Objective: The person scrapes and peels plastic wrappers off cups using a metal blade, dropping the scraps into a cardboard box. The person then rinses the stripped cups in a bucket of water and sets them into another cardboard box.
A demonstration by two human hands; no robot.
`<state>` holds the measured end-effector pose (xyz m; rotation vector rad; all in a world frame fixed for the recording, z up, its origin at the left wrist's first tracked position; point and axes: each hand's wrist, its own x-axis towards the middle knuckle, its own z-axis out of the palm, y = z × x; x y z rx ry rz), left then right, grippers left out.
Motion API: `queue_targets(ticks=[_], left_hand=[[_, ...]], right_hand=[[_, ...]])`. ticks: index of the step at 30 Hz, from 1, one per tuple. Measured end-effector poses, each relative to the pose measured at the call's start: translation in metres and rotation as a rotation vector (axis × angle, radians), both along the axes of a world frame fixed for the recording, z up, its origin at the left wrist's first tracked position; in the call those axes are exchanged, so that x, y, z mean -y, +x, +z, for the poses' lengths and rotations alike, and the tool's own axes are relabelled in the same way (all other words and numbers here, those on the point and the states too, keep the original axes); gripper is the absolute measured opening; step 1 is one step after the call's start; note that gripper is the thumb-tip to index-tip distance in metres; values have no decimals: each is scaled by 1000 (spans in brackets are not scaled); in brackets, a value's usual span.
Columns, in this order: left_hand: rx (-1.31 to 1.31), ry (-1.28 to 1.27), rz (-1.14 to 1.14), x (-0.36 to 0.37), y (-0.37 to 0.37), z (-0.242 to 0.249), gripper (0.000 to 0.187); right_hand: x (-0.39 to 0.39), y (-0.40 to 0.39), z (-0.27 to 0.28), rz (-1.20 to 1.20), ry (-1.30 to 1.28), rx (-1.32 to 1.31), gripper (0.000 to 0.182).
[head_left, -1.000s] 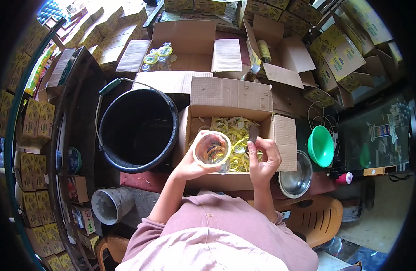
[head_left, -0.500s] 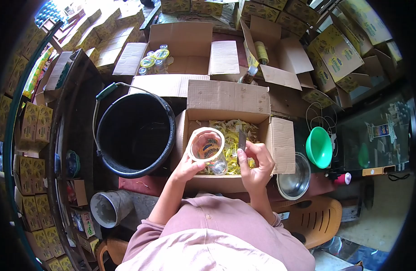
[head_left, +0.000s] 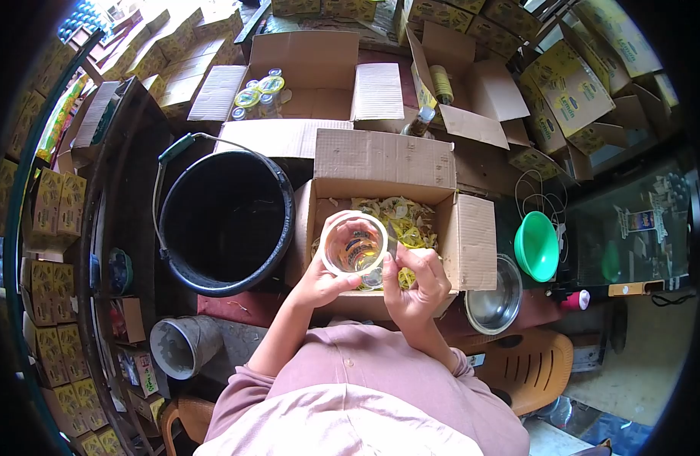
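Note:
My left hand (head_left: pixel 321 283) is wrapped round a clear plastic cup (head_left: pixel 354 243) with a printed label, its open mouth tilted toward me. My right hand (head_left: pixel 417 285) pinches a dark flat blade (head_left: pixel 392 242) close against the cup's right side. Both are above an open cardboard box (head_left: pixel 385 162) that holds yellow and clear scraps (head_left: pixel 407 219). Below the cup, part of another clear piece (head_left: pixel 373 278) shows; how it joins the cup is hidden.
A black bucket (head_left: pixel 225 287) stands left of the box, a grey bucket (head_left: pixel 184 346) nearer me. On the right are a metal bowl (head_left: pixel 493 296) and a green bowl (head_left: pixel 536 247). Behind stand a carton with cups (head_left: pixel 268 99), another carton (head_left: pixel 483 87) and a bottle (head_left: pixel 420 121).
My right hand has moved left, bringing the blade from beside the cup to its right side. The cup has shifted slightly right in my left hand.

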<state>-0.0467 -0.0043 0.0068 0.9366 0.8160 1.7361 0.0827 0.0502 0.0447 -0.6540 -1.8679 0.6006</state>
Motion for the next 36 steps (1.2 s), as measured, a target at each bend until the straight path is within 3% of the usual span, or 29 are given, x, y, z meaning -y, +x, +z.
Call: queue_targets(ticks=[8,11,18,36], left_hand=[[-109,18,-10,1,-3,-2,84],[-125,3,-25,3,-2,-4,84],[8,4,-88,2,-3,-2,83],[-105,-41,-106,7,-4,-7,88]], right_hand=[[-3,-2,3,-61,76,40,32],[-5,-3,1,-80,111,49,32],[-6,4,1,-69,-77,-5,25],[-7,8,-1,-15,25,21,26]])
